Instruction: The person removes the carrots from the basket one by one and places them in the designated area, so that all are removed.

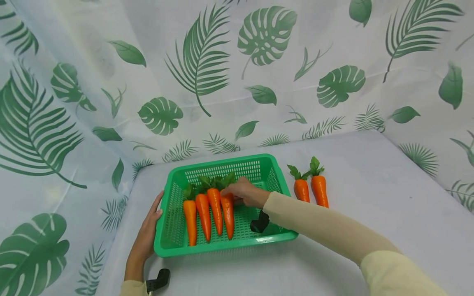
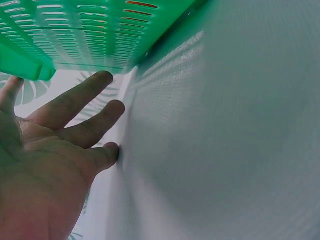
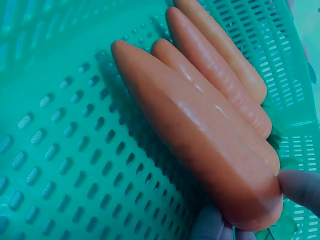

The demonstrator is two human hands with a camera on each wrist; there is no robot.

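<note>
Item: green slotted basket (image 1: pixel 274 174), plastic, rectangular, standing on a white-covered table (image 1: pixel 370 197); leaf-printed white cloth (image 1: pixel 200 61) hangs behind and to both sides.

Contents: four orange carrots with green leafy tops, lying side by side on the basket floor, tips toward the person, tops toward the far wall. From the person's left: first carrot (image 1: pixel 190 222), second carrot (image 1: pixel 203 216), third carrot (image 1: pixel 216 209), fourth carrot (image 1: pixel 228 214). Neighbours touch or lie just beside one another (the right wrist view shows them packed flank to flank).

Right hand (image 1: pixel 246 192): reaches into the basket over its right rim, cream sleeve along the forearm. Fingers pinch the thick top end of the fourth carrot; in the right wrist view fingertips (image 3: pixel 300 187) press against that carrot's blunt end (image 3: pixel 200 160) from the side and from below. The carrot lies on the basket floor against the third.

Left hand (image 1: pixel 148 228): outside the basket, at its left wall near the front corner. Fingers straight and slightly spread, holding nothing; the left wrist view shows the open palm (image 2: pixel 45 165) just beside the basket's underside and rim (image 2: pixel 30 65), fingertips toward the table cover.

Outside the basket: two more carrots, left one (image 1: pixel 301 190) and right one (image 1: pixel 319 190), lying on the table just right of the basket, close together, leaves away from the person
</note>
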